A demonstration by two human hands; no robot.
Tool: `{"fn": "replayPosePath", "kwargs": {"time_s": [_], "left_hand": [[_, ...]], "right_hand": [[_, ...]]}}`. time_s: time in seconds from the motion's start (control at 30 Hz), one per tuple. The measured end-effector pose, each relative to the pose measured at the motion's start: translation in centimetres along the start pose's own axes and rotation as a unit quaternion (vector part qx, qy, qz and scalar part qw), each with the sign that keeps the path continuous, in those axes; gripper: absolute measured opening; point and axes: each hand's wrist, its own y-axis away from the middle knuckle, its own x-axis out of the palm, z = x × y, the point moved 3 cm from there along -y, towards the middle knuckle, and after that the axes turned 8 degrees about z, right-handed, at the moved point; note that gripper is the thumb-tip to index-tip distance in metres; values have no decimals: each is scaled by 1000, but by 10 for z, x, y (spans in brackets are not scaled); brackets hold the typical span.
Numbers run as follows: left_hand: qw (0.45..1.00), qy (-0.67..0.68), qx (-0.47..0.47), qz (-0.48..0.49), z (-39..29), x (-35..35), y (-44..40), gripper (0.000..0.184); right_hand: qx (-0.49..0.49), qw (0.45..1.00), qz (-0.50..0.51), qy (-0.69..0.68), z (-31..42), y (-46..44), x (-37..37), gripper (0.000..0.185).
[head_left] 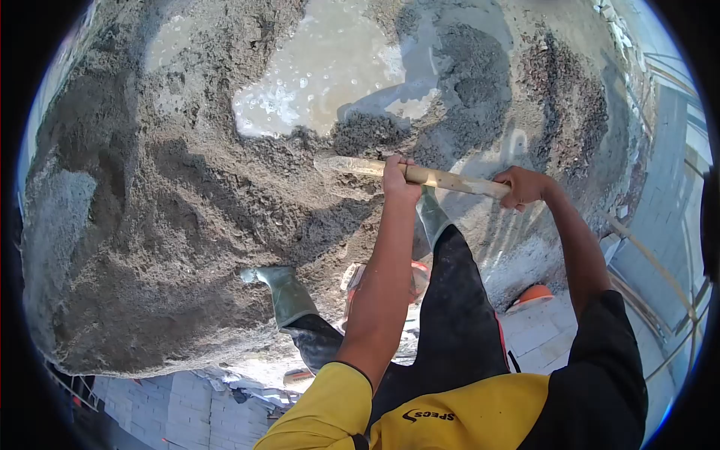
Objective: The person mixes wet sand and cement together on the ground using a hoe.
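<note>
A light wooden handle (pixel 450 182) lies roughly level across the view, in front of the body. My left hand (pixel 400 178) is wrapped round its middle part, and my right hand (pixel 523 187) grips its right end. The handle's left end comes close to the grey, crumbly mix (pixel 247 195); whatever tool head it has cannot be made out. Beyond the hands, a pool of cloudy water (pixel 322 71) with bubbles sits in a hollow of the mix.
Two green boots (pixel 289 294) stand on or beside the mix. An orange hard hat (pixel 532 296) lies on the paving at lower right. Reddish gravel (pixel 574 112) is at upper right. Thin poles (pixel 660 274) cross the right edge, near grey blocks.
</note>
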Motion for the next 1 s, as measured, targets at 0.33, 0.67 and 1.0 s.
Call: {"fn": "replayPosePath", "kwargs": {"time_s": [0.33, 0.67, 1.0], "left_hand": [[964, -83, 251, -23, -100, -13, 115, 12], [722, -492, 401, -276, -309, -178, 151, 82], [913, -361, 57, -180, -145, -284, 74, 46]], "right_hand": [[-192, 962, -148, 123, 26, -85, 123, 48], [-242, 961, -134, -19, 239, -237, 353, 27], [106, 993, -10, -52, 164, -165, 355, 18]]}}
